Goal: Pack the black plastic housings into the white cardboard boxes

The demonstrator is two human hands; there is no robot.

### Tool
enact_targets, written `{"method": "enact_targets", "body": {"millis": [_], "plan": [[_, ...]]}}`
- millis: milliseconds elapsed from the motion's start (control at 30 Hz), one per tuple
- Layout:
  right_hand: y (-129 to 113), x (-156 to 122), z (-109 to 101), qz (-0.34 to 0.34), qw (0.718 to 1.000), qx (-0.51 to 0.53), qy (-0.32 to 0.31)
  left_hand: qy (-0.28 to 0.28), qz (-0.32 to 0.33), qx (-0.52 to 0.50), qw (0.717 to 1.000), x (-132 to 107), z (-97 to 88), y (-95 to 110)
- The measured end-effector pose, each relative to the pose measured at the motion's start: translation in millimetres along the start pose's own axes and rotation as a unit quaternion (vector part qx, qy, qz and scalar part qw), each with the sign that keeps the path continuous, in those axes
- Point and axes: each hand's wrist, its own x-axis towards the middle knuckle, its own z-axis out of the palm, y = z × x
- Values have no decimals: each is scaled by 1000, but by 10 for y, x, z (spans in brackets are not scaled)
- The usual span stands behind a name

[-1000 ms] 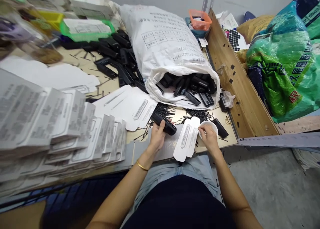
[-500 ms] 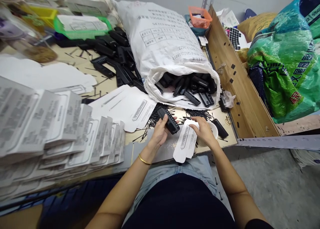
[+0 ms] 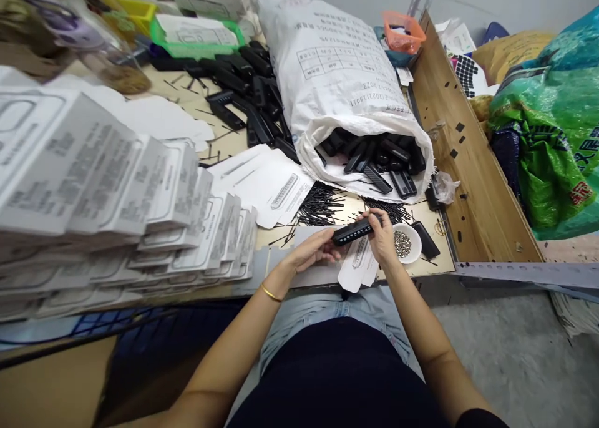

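Observation:
A black oblong plastic case (image 3: 354,231), with a row of small pale marks along its side, is held level over the table's front edge. My right hand (image 3: 381,231) is closed around its right end. At the left end is my left hand (image 3: 318,250), fingers apart and loosely extended, the thumb close against the case. Beneath lie white printed cards (image 3: 358,269), partly covered by my right hand. A white bowl (image 3: 415,253) of small metal pieces stands just right of my right hand. Thin black rods (image 3: 321,203) lie in a pile behind my hands.
Black cases fill the mouth of a white woven sack (image 3: 346,60); more cases (image 3: 255,91) lie left of it. Stacked folded white cartons (image 3: 140,191) occupy the left. A wooden board (image 3: 472,166) borders the right side, with a green plastic bag (image 3: 552,147) beyond.
The black case has moved right and turned more sideways. My right hand has left the white cards and taken hold of it; my left hand's grip has loosened. The view has shifted left.

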Motion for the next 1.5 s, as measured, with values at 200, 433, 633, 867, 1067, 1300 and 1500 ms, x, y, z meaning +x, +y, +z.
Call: {"method": "enact_targets", "body": {"millis": [200,433,633,867,1067,1300,1500], "plan": [[-139,-100,74,-24,999,5,-26,38,117,-30,992,-126,-69,-122],[-135,-487,320,-220,951,-213,-34,235,334,-82,909,-314,-409,-169],[189,-235,422,-20,998,-60,-8,234,339,-29,911,-342,-366,-255],[-152,-28,145,91,974,210,-1,162,289,-33,943,-260,-179,-214],[-90,-18,186,112,964,242,10,112,277,46,953,-170,21,-169],[-79,-119,138,-16,992,-118,-36,134,277,524,794,-124,-19,-208],[-335,-50,-711,-79,807,-584,12,373,254,652,610,7,-266,-140]]}}
